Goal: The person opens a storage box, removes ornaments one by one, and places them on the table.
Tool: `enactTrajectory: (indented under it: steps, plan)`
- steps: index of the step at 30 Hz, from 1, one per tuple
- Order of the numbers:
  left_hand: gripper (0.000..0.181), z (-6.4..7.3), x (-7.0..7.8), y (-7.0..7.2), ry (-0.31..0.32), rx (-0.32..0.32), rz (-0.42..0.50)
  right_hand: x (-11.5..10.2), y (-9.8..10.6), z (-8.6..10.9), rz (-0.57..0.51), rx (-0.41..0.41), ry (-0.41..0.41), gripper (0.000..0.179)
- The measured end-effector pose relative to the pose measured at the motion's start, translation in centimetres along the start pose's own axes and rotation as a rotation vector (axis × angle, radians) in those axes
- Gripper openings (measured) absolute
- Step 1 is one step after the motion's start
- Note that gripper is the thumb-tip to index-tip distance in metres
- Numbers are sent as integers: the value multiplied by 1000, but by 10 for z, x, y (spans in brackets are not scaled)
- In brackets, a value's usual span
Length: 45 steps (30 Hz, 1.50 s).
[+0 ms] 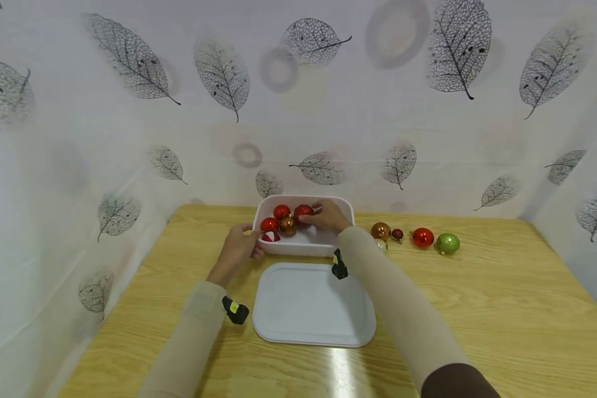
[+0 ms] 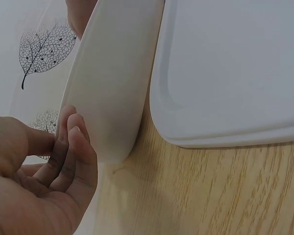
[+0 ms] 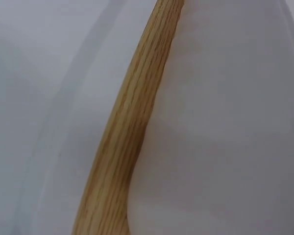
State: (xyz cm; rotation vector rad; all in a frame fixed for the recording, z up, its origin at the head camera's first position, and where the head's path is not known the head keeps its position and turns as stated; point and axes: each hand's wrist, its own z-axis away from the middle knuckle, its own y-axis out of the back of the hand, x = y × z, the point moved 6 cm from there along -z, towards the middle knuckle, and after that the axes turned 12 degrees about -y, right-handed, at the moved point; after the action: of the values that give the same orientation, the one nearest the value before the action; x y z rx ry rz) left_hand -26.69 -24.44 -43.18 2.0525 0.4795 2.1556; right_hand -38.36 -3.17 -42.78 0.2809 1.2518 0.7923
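Left hand: your left hand (image 1: 239,250) grips the near left corner of the white container (image 1: 305,250), fingers curled in against its rim and outer wall.
Right hand: your right hand (image 1: 331,216) reaches inside, thumb and fingers closed around a glossy red bauble (image 1: 303,211); whether it touches the container's floor you cannot tell.
Container: along its left side sit an upper red bauble (image 1: 281,211), a lower red bauble (image 1: 269,224), a copper bauble (image 1: 288,226) and a red-and-white bauble (image 1: 271,236), all left of your right hand.
White lid: flat on the desk (image 1: 502,309), the white lid (image 1: 314,304) lies between your forearms, just on your side of the container.
Baubles outside: right of the container stand a second copper bauble (image 1: 380,231), a pale bauble (image 1: 382,245) partly hidden by your right sleeve (image 1: 393,293), a small dark red bauble (image 1: 397,235), a bright red bauble (image 1: 422,237) and a green bauble (image 1: 448,243).
Backdrop: a pale leaf-printed cloth (image 1: 338,127) rises behind the desk.
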Motion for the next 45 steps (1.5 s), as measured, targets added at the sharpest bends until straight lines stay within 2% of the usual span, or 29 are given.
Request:
enactTrajectory:
  steps: [15,27,35,45]
  plan:
    - [45,2,3,-6,-9,5,9,3,-1,-1,-91,9,34,55]
    - [46,1,3,-5,-4,16,22,-4,21,10,88,24,55,55]
    - [45,1,0,-4,8,20,19,-7,29,12,-26,-30,40,56]
    - [46,2,3,0,4,12,18,-19,44,26,-33,-40,117,55]
